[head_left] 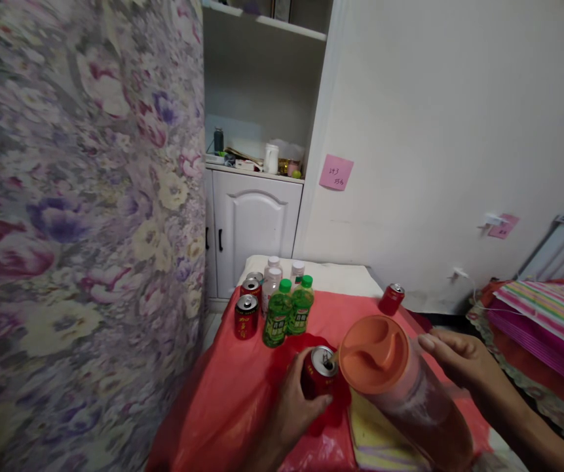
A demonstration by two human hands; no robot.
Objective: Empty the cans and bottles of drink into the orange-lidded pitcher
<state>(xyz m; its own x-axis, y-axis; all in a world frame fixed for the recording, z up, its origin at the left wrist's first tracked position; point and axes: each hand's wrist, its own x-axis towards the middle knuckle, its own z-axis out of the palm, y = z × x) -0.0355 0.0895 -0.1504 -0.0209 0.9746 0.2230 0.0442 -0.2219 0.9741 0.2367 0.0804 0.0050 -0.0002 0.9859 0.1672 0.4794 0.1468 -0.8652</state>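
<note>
My left hand is wrapped round a red drink can with its silver top open. In my right hand is a clear pitcher with an orange lid, tilted so that its spout meets the can's opening. A thin brownish stream runs between spout and opening. Pale foam and dark liquid show through the pitcher's wall. The pitcher hides where my right fingers close on its handle side. Beneath the can lies a red dish with a wavy rim.
Green-capped bottles, clear white-capped bottles and several cans stand at the table's back left. Another red can stands back right. A folded yellow cloth lies in front. The table has a red cover; a floral curtain hangs left.
</note>
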